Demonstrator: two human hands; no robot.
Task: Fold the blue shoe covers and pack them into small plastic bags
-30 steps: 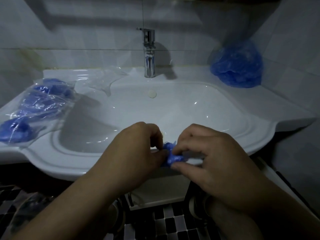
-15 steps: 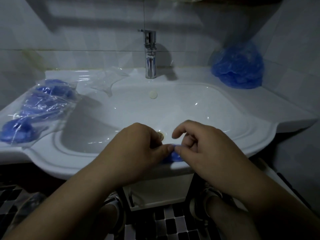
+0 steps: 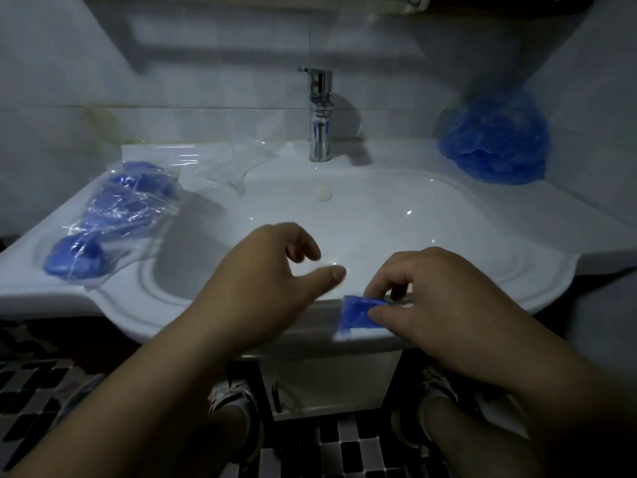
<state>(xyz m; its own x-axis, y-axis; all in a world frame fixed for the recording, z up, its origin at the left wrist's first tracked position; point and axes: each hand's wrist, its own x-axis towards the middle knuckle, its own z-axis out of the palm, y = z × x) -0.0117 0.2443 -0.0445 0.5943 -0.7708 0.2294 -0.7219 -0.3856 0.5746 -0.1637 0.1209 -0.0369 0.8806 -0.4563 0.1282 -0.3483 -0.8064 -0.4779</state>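
My right hand [image 3: 434, 298] pinches a small folded blue shoe cover [image 3: 356, 313] between thumb and fingers over the front rim of the white sink [image 3: 537, 270]. My left hand [image 3: 262, 281] hovers just left of it with loosely curled fingers and thumb out, holding nothing. Several packed blue covers in clear plastic bags [image 3: 113, 215] lie on the sink's left ledge. Empty clear bags [image 3: 238, 163] lie behind them, left of the tap. A heap of loose blue shoe covers [image 3: 496, 139] sits in the back right corner.
A chrome tap [image 3: 320, 115] stands at the back centre of the basin. Tiled walls close in behind and on the right. Below the sink are a white cabinet [image 3: 331, 384], my shoes and a black-and-white mosaic floor [image 3: 38, 384].
Both hands were pinching the blue cover together; now my left hand has let go and lifted off to the left, while my right hand keeps the folded cover and has moved right.
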